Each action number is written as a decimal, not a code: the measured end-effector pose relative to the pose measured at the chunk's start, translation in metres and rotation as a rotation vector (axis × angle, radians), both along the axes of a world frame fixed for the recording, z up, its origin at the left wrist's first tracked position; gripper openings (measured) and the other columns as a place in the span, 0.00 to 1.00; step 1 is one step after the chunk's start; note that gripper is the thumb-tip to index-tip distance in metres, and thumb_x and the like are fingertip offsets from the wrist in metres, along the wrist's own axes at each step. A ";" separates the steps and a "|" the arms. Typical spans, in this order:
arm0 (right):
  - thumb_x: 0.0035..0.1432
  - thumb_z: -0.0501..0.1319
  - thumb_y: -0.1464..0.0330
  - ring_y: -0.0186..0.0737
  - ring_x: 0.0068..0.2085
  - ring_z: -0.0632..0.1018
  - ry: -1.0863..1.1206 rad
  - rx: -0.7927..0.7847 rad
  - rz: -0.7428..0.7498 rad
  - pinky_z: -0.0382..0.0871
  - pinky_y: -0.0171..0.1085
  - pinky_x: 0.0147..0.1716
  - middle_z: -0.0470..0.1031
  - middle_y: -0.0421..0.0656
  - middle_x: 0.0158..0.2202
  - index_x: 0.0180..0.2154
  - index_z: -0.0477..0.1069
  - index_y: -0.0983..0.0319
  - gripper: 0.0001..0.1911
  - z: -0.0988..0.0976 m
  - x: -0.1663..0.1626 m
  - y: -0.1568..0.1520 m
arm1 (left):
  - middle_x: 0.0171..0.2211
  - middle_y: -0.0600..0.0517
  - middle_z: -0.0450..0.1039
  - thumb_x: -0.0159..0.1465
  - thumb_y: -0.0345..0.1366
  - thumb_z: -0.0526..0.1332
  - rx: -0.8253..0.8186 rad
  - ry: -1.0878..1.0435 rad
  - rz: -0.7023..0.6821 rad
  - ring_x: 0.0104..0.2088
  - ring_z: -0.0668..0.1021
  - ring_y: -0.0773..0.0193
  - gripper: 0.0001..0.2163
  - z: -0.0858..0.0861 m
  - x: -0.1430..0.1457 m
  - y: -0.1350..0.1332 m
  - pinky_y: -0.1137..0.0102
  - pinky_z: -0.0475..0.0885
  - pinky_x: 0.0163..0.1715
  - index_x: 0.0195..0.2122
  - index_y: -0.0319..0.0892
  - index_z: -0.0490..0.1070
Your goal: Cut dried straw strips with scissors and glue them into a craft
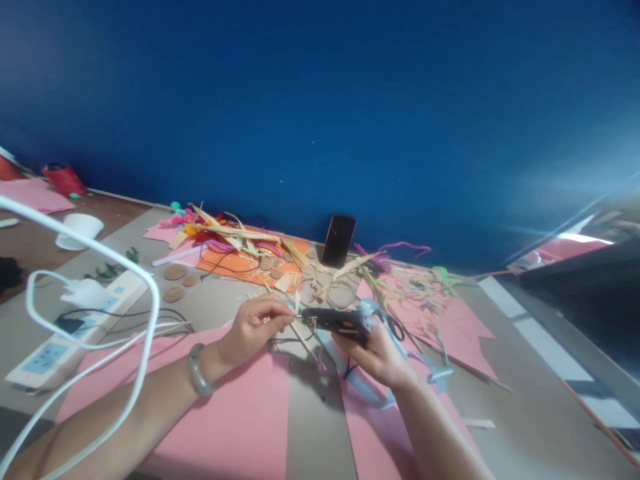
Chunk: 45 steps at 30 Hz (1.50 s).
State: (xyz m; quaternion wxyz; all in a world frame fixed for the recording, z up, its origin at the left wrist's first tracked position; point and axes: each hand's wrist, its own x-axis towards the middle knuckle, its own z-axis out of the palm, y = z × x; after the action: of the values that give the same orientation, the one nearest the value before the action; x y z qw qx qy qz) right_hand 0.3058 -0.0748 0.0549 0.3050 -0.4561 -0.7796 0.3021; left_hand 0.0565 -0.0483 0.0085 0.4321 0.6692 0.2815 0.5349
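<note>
My right hand is wrapped round a black glue gun, whose nozzle points left. At that nozzle, my left hand has its thumb and forefinger pinched together; what they hold is too small to make out. Just below the nozzle a thin pale stick slants down to a small pink tip. Whether my left fingers touch this stick I cannot tell. Black-handled scissors lie behind my right hand, partly hidden. Pink paper sheets spread under my forearms.
A phone leans against the blue wall. Dried strips and pipe cleaners pile on orange paper. Wooden discs lie left of it. A power strip stands at left, with a white cable looping across my left arm.
</note>
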 end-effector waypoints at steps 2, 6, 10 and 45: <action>0.60 0.59 0.63 0.38 0.28 0.72 0.000 0.010 -0.002 0.67 0.34 0.27 0.73 0.42 0.26 0.36 0.73 0.65 0.11 0.000 0.000 0.000 | 0.29 0.51 0.73 0.62 0.32 0.64 -0.011 0.004 0.001 0.31 0.74 0.66 0.04 0.000 0.000 0.000 0.70 0.70 0.34 0.30 0.40 0.75; 0.60 0.59 0.63 0.35 0.26 0.69 -0.009 0.019 0.008 0.64 0.32 0.25 0.70 0.40 0.24 0.32 0.72 0.65 0.11 0.001 -0.001 0.000 | 0.30 0.50 0.73 0.62 0.33 0.64 -0.009 0.003 0.004 0.31 0.74 0.66 0.04 -0.001 0.000 0.001 0.70 0.70 0.34 0.30 0.40 0.75; 0.60 0.59 0.64 0.33 0.24 0.67 -0.025 0.022 0.016 0.63 0.32 0.24 0.68 0.39 0.22 0.30 0.71 0.65 0.11 0.001 -0.001 0.000 | 0.30 0.50 0.73 0.62 0.33 0.64 -0.002 0.008 0.006 0.32 0.75 0.65 0.04 -0.002 0.000 0.001 0.69 0.70 0.34 0.30 0.40 0.75; 0.58 0.59 0.65 0.38 0.27 0.72 -0.010 0.030 -0.034 0.69 0.34 0.27 0.74 0.42 0.26 0.37 0.74 0.65 0.10 0.000 -0.002 0.000 | 0.38 0.45 0.78 0.61 0.35 0.65 -0.035 -0.036 0.012 0.40 0.79 0.60 0.04 -0.005 0.003 -0.002 0.65 0.73 0.44 0.31 0.41 0.76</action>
State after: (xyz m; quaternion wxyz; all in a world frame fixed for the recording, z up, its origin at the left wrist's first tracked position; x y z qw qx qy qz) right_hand 0.3040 -0.0752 0.0552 0.3130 -0.4659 -0.7778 0.2828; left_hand 0.0591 -0.0502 0.0036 0.4455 0.6502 0.2868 0.5446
